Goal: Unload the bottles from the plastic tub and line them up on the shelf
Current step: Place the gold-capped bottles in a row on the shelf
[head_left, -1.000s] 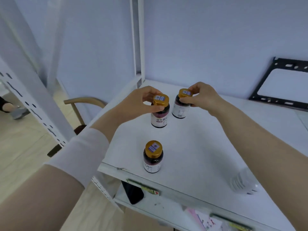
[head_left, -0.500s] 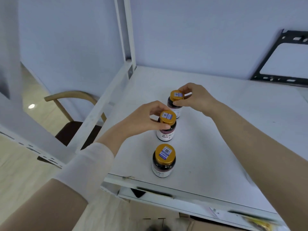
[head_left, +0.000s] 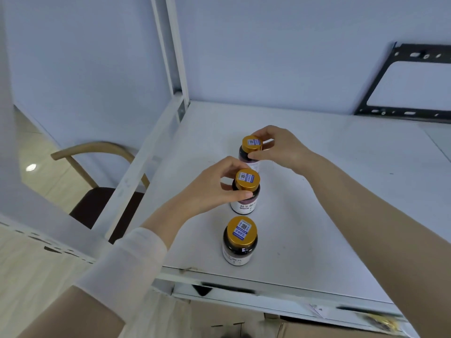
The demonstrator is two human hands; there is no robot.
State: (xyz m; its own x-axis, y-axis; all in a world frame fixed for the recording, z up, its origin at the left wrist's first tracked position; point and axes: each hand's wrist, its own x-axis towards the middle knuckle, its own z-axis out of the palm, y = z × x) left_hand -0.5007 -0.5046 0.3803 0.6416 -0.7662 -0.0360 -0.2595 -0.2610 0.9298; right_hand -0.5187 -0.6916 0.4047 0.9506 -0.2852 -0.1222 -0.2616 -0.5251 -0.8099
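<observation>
Three dark bottles with gold caps and blue stickers stand in a row on the white shelf (head_left: 317, 215). My left hand (head_left: 214, 189) grips the cap of the middle bottle (head_left: 245, 191), which stands on the shelf. My right hand (head_left: 278, 147) pinches the cap of the far bottle (head_left: 251, 148), upright behind it. The near bottle (head_left: 240, 240) stands free by the shelf's front edge. The plastic tub is out of view.
A white upright post (head_left: 170, 57) rises at the shelf's back left corner. A black metal bracket (head_left: 402, 81) leans on the wall at the back right. A wooden chair (head_left: 97, 181) stands left of the shelf. Cardboard (head_left: 305, 328) lies below the shelf.
Both held bottles moved toward the near one and now line up with it. My view shifted down and closer; the clear bottle at the right front edge is out of view.
</observation>
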